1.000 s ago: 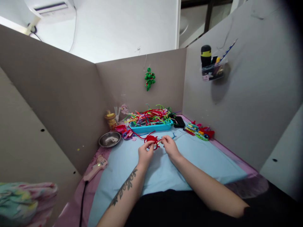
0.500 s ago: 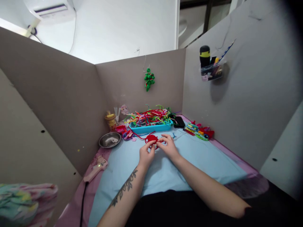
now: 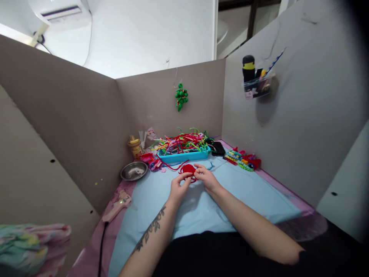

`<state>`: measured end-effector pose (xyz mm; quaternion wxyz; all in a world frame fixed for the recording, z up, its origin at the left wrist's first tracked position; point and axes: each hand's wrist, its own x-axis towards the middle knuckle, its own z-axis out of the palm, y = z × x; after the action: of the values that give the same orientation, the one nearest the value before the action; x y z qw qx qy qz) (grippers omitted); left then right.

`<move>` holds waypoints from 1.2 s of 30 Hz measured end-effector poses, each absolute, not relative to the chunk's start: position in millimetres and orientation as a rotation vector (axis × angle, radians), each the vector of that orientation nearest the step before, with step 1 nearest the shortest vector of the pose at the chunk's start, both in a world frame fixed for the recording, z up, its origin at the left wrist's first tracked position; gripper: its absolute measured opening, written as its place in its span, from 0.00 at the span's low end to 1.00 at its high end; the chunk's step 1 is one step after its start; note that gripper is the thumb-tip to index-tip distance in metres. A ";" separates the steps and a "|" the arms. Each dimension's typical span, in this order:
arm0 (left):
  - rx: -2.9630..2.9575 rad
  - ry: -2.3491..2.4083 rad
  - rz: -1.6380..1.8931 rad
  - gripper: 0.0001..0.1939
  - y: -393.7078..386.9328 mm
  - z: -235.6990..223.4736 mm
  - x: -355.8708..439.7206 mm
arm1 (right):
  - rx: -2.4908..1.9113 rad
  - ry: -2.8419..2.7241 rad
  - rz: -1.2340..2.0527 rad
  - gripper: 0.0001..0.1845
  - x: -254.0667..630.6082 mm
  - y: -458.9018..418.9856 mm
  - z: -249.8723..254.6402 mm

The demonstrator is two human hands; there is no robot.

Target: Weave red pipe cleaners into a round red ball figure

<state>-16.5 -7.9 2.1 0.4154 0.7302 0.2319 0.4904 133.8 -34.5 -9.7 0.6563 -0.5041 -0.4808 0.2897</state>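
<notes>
Pale-blue cloth (image 3: 245, 204), lower centre of the frame. Blue tray (image 3: 184, 157) of coloured stems just above centre. Left hand (image 3: 179, 187) and right hand (image 3: 210, 181) below it, fingertips drawn together, apparently pinching the lower edge of a small red piece (image 3: 188, 169); exact grip hard to tell. Step in hand: close shaping or joining, I judge. Next move calls for a steady left pinch, fine right-finger control.

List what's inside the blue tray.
The blue tray holds a tangled heap of strands in red, green, pink and other colours, some poking past its rim. The heap covers most of the tray's floor, so anything beneath cannot be seen.
</notes>
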 end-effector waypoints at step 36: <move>1.867 0.800 1.451 0.12 0.8 -5.7 -17.6 | -1.077 -1.012 0.938 0.17 123.6 -38.1 -7.2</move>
<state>-17.6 0.8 -5.7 0.3171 0.7094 0.3038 0.5513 123.6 -38.1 -7.2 0.6407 -0.4724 -0.4438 0.4115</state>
